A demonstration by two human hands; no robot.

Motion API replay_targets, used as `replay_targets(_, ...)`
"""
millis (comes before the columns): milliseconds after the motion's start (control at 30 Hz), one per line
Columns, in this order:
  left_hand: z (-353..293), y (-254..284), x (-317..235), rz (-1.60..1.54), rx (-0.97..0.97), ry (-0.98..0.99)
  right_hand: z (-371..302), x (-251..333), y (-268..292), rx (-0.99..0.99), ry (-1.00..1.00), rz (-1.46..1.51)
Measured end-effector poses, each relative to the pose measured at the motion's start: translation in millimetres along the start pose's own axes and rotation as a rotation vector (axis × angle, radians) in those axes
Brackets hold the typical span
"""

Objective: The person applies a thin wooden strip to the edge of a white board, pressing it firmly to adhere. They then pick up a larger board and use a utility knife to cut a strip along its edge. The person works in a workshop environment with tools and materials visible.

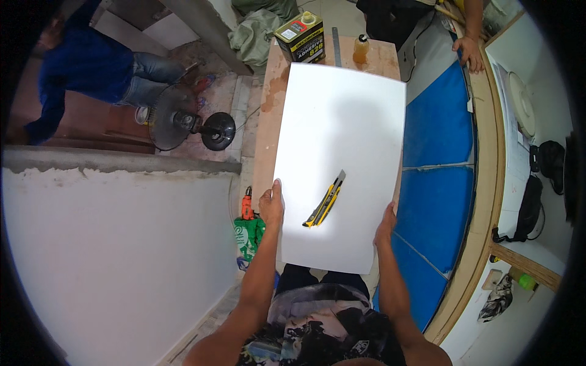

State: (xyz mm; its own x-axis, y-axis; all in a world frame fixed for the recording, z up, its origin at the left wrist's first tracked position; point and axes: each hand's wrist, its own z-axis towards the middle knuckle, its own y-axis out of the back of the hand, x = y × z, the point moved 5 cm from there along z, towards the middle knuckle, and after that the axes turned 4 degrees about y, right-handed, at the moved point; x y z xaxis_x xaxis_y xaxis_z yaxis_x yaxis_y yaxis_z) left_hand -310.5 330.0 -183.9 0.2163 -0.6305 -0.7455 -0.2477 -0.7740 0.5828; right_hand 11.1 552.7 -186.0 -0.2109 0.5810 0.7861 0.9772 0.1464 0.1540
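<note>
A large white sheet (360,134) lies over a wooden board table, its near end overhanging toward me. My left hand (271,204) grips the sheet's left edge, thumb on top and fingers curled beneath. On the opposite edge my right hand (385,224) holds the sheet too, its fingers mostly hidden below. Between the hands, a yellow and black utility knife (325,201) rests on the sheet at a slant, blade out and pointing away from me.
Beyond the sheet stand an adhesive can (300,38), a metal ruler (336,46) and a bottle of amber liquid (361,49) on the table (386,58). Left are a fan (174,119), an orange power tool (246,204) and a person in blue. Another person's hand (469,52) touches the wooden ledge, upper right.
</note>
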Motion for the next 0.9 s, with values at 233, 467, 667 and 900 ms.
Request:
replay_targets(233, 24.7, 69.4, -125.6, -0.281, 0.098, -0.285, -66.8, 49.9, -0.9, 0.397, 0.262, 0.588)
replay_targets(467, 76.6, 45.3, -224.2, -0.434, 0.307, -0.341, -93.7, 217.8, 4.6, 0.324, 0.576, 0.486)
replay_targets(667, 85.3, -98.3, -277.7, -0.125, 0.214, -0.465, -31.7, 193.7, 2.7, -0.252, 0.593, 0.488)
replay_targets(900, 64.1, -130.2, -298.6, 0.034, 0.412, -0.650, -7.3, 161.8, 23.1, -0.346, 0.580, 0.482)
